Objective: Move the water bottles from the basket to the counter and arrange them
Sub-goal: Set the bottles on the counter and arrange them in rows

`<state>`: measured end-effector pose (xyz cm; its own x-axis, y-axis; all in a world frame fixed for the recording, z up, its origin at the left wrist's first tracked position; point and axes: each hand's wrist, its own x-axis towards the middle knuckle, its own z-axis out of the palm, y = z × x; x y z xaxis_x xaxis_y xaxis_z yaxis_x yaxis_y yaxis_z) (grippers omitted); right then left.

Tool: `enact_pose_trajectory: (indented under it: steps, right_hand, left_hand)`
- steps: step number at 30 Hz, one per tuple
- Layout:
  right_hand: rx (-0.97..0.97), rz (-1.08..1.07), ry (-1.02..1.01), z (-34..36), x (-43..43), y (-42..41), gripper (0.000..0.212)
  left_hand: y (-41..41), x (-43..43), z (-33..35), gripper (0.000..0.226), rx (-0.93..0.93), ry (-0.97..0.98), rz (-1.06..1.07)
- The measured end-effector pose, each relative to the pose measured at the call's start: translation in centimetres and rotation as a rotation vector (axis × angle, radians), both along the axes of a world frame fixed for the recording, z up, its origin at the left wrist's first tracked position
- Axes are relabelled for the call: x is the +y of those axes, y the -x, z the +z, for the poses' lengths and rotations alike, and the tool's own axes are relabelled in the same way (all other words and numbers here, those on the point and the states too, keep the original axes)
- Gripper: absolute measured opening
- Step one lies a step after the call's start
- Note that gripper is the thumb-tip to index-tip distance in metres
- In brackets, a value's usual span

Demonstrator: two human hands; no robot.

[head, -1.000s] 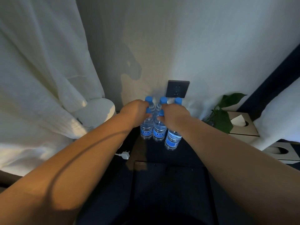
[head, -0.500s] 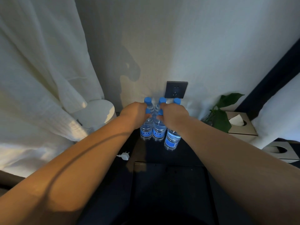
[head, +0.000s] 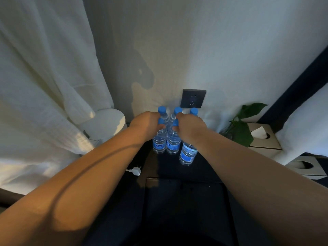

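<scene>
Several clear water bottles with blue caps and blue labels stand upright in a tight cluster on the dark counter [head: 200, 171] against the wall. My left hand [head: 147, 126] grips the neck of the front left bottle [head: 159, 142]. My right hand [head: 190, 127] grips the top of the front right bottle [head: 188, 154], and its thumb touches the cap of the front middle bottle [head: 173, 142]. Three more caps [head: 177, 110] show in a back row behind my hands. The dark basket [head: 184, 206] lies below, between my forearms; its inside is too dark to read.
A dark wall socket [head: 193, 98] sits just above the bottles. A white round bin [head: 104, 124] and curtain [head: 44, 82] are on the left, a white plug [head: 135, 170] beside the counter's left edge. A green plant [head: 242, 126] and tissue boxes [head: 264, 137] stand on the right.
Both hands stay on the front bottles with hardly any shift. The cluster looks the same; only the view has drifted slightly.
</scene>
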<state>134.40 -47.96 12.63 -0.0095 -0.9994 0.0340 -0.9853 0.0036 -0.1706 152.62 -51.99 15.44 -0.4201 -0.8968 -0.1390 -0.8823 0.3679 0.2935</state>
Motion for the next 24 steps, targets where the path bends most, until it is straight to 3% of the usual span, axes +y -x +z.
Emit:
enact_pose_trajectory:
  steps: [24]
  right_hand:
    - [-0.003, -0.019, -0.060, 0.2, -0.3, 0.4, 0.041]
  left_hand:
    - [-0.1, -0.2, -1.5, 0.026, 0.068, 0.110, -0.021]
